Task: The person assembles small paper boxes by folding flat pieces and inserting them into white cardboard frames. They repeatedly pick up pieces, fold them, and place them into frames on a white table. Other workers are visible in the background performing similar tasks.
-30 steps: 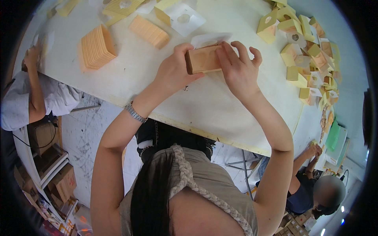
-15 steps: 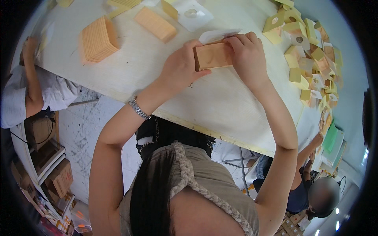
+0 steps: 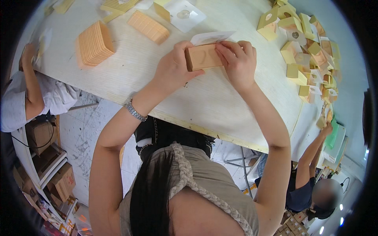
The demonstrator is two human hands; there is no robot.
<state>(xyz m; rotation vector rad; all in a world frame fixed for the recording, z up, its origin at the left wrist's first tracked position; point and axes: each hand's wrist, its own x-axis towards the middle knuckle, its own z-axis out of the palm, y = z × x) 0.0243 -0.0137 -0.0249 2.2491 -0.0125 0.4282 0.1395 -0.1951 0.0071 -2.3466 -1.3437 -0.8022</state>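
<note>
Both hands (image 3: 204, 67) grip tan box (image 3: 202, 57).

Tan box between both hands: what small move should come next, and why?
Probably tuck the white insert down into the tan box. The left hand grips the box's left end, the right hand pinches its right end, and the insert sticks out above the box's top edge, seemingly not seated yet.

- Small box (image 3: 202, 57) – matt tan cardboard, smooth.
- Table (image 3: 157, 74) – pale wood grain, matt.
- Watch band (image 3: 134, 111) – shiny linked metal.
- Floor (image 3: 84, 133) – rough, stained concrete.
</note>
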